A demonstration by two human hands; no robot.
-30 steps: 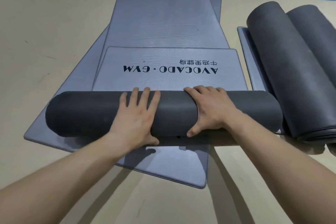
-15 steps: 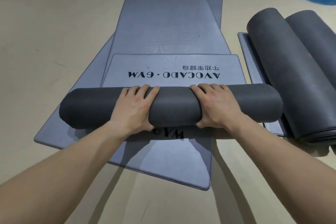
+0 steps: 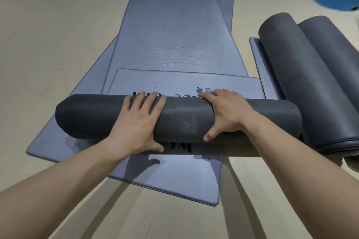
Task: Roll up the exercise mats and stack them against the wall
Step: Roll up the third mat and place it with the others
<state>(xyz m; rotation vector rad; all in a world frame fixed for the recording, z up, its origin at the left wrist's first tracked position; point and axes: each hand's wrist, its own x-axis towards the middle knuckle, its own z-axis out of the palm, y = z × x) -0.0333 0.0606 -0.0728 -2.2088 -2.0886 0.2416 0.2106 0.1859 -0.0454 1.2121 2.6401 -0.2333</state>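
Left hand [image 3: 138, 124] presses atop the mat roll [image 3: 89, 116]; right hand [image 3: 226, 114] grips it.

Bare beige floor [image 3: 58, 25], evenly lit
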